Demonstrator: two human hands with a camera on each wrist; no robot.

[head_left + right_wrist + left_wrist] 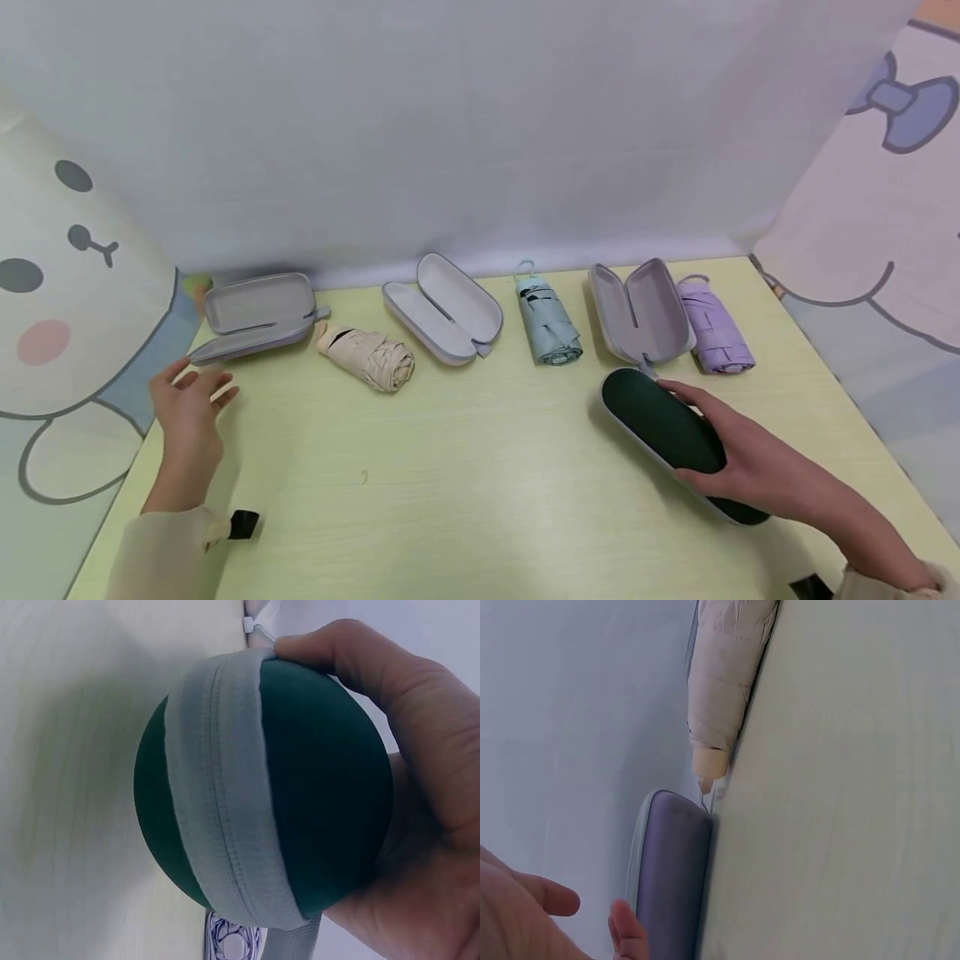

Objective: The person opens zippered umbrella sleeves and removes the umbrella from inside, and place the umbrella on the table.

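Observation:
My right hand [761, 462] grips a closed dark green zip case [660, 421] from above, thumb on one long side and fingers on the other. In the right wrist view, a pale zipper band runs round the green case [322, 787]. My left hand [187, 417] is beside the front left end of an open grey-lilac case [258, 304], its fingers loosely bent and holding nothing. Whether a fingertip touches that case is unclear. In the left wrist view, the case's purple side [675, 862] is just past the fingertips.
A folded beige umbrella [367, 358], an open grey case [461, 308], a folded light-blue umbrella [549, 321], another open grey case [660, 312] and a folded purple umbrella [716, 325] line the back of the pale yellow table [420, 492]. A white curtain [465, 133] hangs behind.

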